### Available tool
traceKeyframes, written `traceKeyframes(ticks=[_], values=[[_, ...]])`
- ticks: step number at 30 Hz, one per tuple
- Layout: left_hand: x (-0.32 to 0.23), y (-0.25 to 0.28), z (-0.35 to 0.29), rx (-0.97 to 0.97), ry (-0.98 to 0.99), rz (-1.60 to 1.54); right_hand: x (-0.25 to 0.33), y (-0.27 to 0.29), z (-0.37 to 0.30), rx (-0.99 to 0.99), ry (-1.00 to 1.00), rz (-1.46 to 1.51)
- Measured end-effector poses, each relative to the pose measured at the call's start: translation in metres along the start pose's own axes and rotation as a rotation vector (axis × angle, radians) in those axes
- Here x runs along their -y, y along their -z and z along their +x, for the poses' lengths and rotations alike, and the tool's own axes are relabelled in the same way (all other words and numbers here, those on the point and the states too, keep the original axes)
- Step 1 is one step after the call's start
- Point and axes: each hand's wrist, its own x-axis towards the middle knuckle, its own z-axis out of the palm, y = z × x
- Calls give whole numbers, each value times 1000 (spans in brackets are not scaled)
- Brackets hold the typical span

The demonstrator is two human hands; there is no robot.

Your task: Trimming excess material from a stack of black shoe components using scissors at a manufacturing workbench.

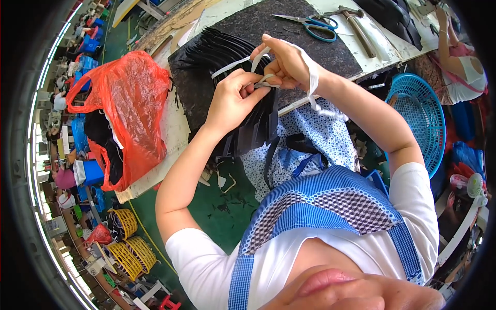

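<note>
A bundle of flat black strips (pixel 219 49) lies over the table's near edge, with a white fabric band (pixel 231 66) passing across it. Both hands meet above the bundle. My left hand (pixel 233 98) is closed, thumb and fingers pinching the band where it loops. My right hand (pixel 289 64) is closed on the band too, with the index finger raised; the band's loose tail (pixel 313 77) runs over this hand and hangs by the wrist. The fingertips overlap, so the exact crossing of the band is partly hidden.
Blue-handled scissors (pixel 321 27) and a hammer (pixel 359 33) lie on the table beyond my right hand. On the left is a red plastic bag (pixel 132 103) with dark pieces inside. A blue basket (pixel 421 116) stands at right, near another person (pixel 462 72).
</note>
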Motion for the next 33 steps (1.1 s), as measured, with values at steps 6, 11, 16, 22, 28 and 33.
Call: traceKeyframes(ticks=[6,11,16,22,28,33], values=[[3,-6,2,-110,-147,28,16,12,0,-1,-70,-303],[-1,-2,3,-90,-98,95,30,21,-12,-78,174,-437],[29,12,0,-13,28,-514,-22,25,-29,-88,208,-230],[19,23,6,70,94,-649,-45,-13,-51,65,949,-1131],[14,24,-1,87,55,-434,-14,16,-13,2,847,-900],[-8,19,-2,-102,-380,438,-25,7,25,137,699,-685]])
